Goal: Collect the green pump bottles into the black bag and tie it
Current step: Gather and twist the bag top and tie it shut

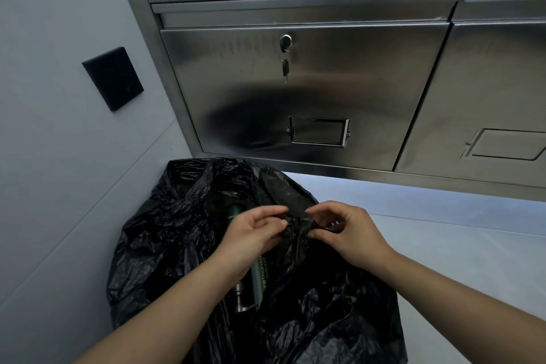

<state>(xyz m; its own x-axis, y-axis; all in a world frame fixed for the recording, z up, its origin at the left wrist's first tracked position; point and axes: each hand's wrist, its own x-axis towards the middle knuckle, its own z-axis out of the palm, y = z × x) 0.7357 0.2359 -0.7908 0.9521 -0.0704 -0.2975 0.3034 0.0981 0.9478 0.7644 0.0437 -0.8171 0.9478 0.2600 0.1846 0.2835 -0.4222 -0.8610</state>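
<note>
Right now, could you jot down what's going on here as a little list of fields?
bag: black bag on the floor, mouth open
bottles: green bottles lying inside the bag
left hand: left hand pinching the bag's edge
right hand: right hand pinching the same edge
knot: not yet tied
behind: steel cabinet with a key hanging from its lock

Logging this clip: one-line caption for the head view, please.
Both hands, left hand and right hand, gather the black bag mouth over green pump bottles.
</note>
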